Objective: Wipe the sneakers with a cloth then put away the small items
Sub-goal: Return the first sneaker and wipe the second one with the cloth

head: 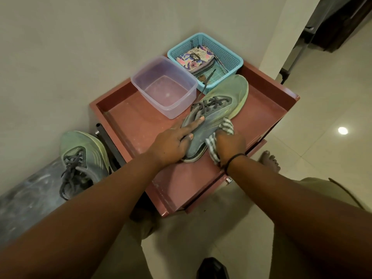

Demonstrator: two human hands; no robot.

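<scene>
A green sneaker (223, 101) with grey laces lies on the red table top (136, 125), toe pointing away from me. My left hand (173, 141) grips its heel and collar, fingers reaching toward the laces. My right hand (229, 143) holds a grey-and-white striped cloth (226, 127) pressed against the sneaker's right side near the heel. The second green sneaker (82, 156) sits lower down to the left, on a dusty grey surface (26, 198). A blue mesh basket (225, 51) at the table's far corner holds a floral pouch (194, 58) and other small items.
A clear purple-tinted plastic tub (164, 85) stands open beside the basket. The table has raised edges and sits in a wall corner. Glossy tiled floor (322, 109) stretches to the right. My bare foot (269, 160) is by the table's right side.
</scene>
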